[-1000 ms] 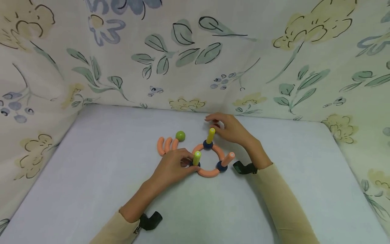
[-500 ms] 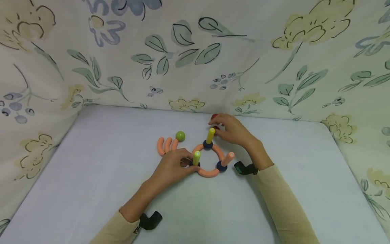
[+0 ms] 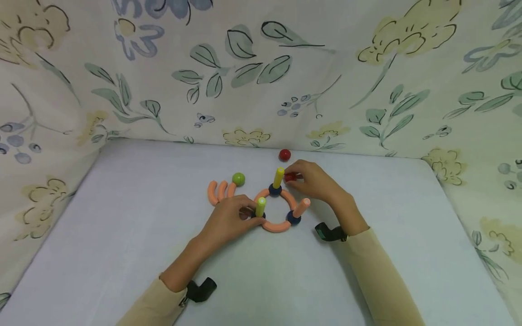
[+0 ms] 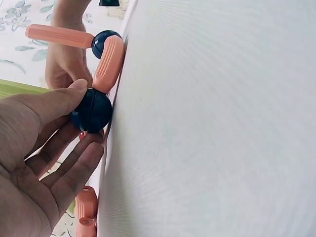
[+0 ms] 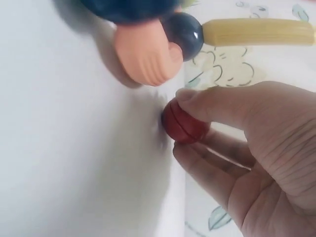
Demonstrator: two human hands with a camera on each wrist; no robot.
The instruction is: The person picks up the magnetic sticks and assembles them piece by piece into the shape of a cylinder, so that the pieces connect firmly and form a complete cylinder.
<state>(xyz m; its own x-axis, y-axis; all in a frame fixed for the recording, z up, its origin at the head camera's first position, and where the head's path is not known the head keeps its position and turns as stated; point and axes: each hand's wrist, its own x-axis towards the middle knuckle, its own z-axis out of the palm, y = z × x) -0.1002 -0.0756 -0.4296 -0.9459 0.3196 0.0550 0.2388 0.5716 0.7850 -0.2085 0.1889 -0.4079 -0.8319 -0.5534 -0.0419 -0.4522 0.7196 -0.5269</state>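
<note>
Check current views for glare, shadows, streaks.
Head: even light, soft shadow beside the right sleeve; left wrist: faint streaks across the white tabletop; right wrist: glint on the dark blue ball joined to the yellow rod, soft shadow by the red ball.

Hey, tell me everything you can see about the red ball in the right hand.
The red ball is round and smooth with a slight sheen, perhaps plastic, and a dark seam crosses its visible side. The right hand pinches it between thumb and fingers, which hide part of it. In the head view it sits just right of the yellow rod. I can't tell whether it touches the table.
</note>
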